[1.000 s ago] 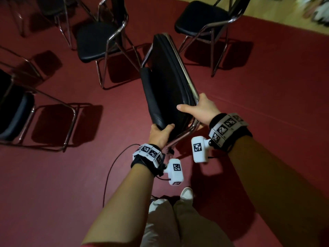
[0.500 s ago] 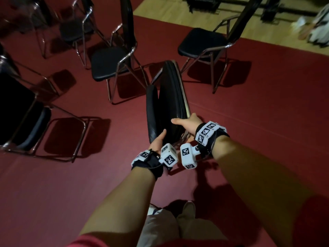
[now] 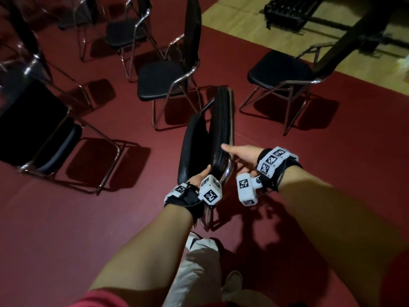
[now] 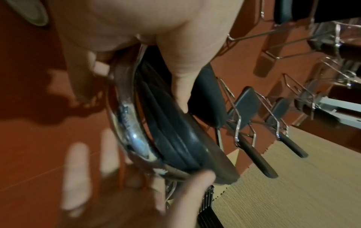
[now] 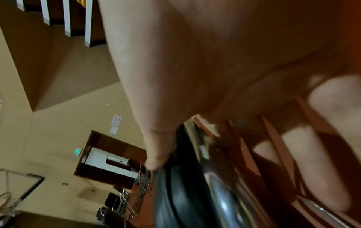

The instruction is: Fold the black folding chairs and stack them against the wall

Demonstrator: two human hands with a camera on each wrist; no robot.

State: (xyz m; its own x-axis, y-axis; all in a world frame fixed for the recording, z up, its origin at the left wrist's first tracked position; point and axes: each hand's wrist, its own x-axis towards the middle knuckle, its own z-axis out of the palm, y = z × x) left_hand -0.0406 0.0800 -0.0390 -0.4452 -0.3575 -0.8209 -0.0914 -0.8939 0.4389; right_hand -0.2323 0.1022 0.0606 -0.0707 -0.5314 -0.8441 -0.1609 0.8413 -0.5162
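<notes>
A folded black chair (image 3: 212, 138) with a chrome frame stands on edge over the red carpet in front of me, seat and back pressed nearly flat together. My left hand (image 3: 199, 177) grips its near end; in the left wrist view the thumb (image 4: 179, 86) lies on the black pad (image 4: 171, 138) and the fingers curl round the chrome tube. My right hand (image 3: 241, 154) is at the chair's right side. Its thumb touches the pad edge, and its fingers (image 5: 312, 162) are straight and spread beside the frame (image 5: 220, 200).
Unfolded black chairs stand around me: one ahead (image 3: 163, 83), one at right (image 3: 285, 72), one at left (image 3: 33, 129), more at the back (image 3: 124, 34). Wooden floor (image 3: 243, 23) with black equipment (image 3: 287, 12) lies beyond the carpet. My legs and shoes (image 3: 194, 238) are below.
The chair has closed flatter and turned more on edge, closer to me. My right hand has loosened from gripping the frame to straight fingers. My left hand keeps its grip.
</notes>
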